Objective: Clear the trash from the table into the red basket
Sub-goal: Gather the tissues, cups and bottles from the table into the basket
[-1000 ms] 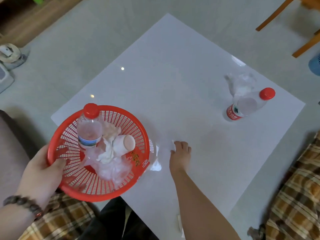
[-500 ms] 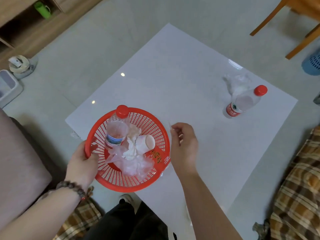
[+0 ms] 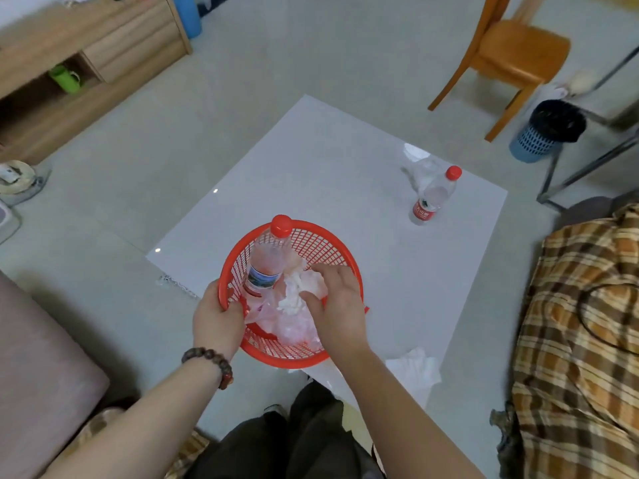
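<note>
My left hand (image 3: pixel 218 318) grips the near-left rim of the red basket (image 3: pixel 321 243), which is over the white table's (image 3: pixel 328 174) near edge. Inside lie a clear bottle with a red cap (image 3: pixel 268 262), crumpled tissue (image 3: pixel 292 295) and clear plastic wrap. My right hand (image 3: pixel 337 302) reaches into the basket from the right, fingers spread and curled down on the tissue and wrap. A second red-capped bottle (image 3: pixel 434 197) stands at the table's far right beside a crumpled clear bag (image 3: pixel 420 169). A white tissue (image 3: pixel 416 369) lies on the near right corner.
A wooden chair (image 3: pixel 511 53) and a blue bin with a black liner (image 3: pixel 548 131) stand beyond the table at right. A wooden cabinet (image 3: pixel 86 53) is far left. A plaid cloth (image 3: pixel 581 340) lies at right and a brown cushion (image 3: pixel 38 375) at near left.
My right hand left the table beside the basket and went into the basket onto the trash. The basket shifted right, held by my left hand. The view pulled back.
</note>
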`<state>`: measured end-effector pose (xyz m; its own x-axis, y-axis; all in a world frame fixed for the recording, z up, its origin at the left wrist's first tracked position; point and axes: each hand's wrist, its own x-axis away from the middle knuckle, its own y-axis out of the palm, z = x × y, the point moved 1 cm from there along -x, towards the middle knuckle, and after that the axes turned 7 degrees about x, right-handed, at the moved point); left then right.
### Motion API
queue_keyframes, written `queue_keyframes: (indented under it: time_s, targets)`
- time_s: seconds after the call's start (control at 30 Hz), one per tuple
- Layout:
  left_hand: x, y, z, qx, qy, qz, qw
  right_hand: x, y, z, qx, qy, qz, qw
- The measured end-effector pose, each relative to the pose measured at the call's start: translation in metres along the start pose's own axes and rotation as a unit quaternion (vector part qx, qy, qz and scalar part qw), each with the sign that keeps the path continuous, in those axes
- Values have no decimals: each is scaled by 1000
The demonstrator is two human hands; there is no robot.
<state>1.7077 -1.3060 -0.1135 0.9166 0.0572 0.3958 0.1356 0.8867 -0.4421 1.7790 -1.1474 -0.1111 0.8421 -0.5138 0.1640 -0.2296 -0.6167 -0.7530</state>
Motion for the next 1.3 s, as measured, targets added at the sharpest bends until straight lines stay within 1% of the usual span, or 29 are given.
queue_keyframes:
  time_s: [0.1, 0.2, 0.27, 0.33, 0.37, 0.43, 0.53, 0.6, 0.67, 0.77, 0.83, 0.9, 0.93, 1.0, 1.03, 1.07, 1.1, 1.17, 1.23, 1.3]
  targets:
    - [10, -13, -11, -2, 0, 8, 1000, 31, -6, -1, 0, -5, 39, 999]
    - [16, -20, -23, -12, -14, 13, 1000, 60, -13, 21, -16, 7, 93, 996]
    - [20, -21, -32, -27, -15, 16, 999, 81, -15, 53, -11, 45, 111, 993]
    - [25, -22, -39, -42, -15, 17, 999, 100, -13, 96, 12, 107, 115, 987]
    - [28, -22, -43, -48, -17, 17, 999, 109, -10, 119, 30, 143, 102, 984]
    - [33, -21, -50, -57, -21, 19, 998, 121, -3, 164, 78, 205, 46, 975]
    - [40, -18, -61, -54, -28, 34, 998, 126, 18, 224, 165, 246, -69, 953]
    - [43, -18, -73, -56, -28, 52, 997, 119, 36, 253, 210, 246, -132, 937]
    - [45, -17, -89, -60, -38, 61, 996, 109, 55, 271, 215, 241, -162, 932]
    - [55, -11, -111, -32, -76, 81, 993, 99, 77, 285, 206, 228, -162, 938]
    - [66, -5, -119, -14, -85, 91, 992, 97, 86, 292, 224, 209, -128, 943]
    - [75, 1, -123, -9, -88, 83, 993, 93, 87, 296, 235, 175, -94, 951]
    - [80, 5, -123, -12, -89, 76, 993, 91, 86, 299, 237, 155, -96, 954]
    - [85, 10, -123, -13, -91, 66, 994, 85, 81, 304, 246, 120, -123, 954]
    - [88, 14, -122, -16, -88, 63, 994, 83, 74, 303, 238, 119, -135, 955]
    - [91, 18, -119, -22, -81, 62, 995, 82, 64, 299, 209, 133, -128, 960]
    - [95, 23, -114, -29, -67, 66, 995, 82, 53, 293, 167, 150, -103, 969]
    - [99, 30, -105, -54, -33, 73, 995, 89, 27, 270, 93, 152, -23, 984]
    - [104, 35, -94, -76, -15, 62, 995, 102, -5, 236, 21, 117, 84, 989]
    - [112, 41, -84, -79, -9, 41, 996, 118, -39, 195, -42, 50, 173, 983]
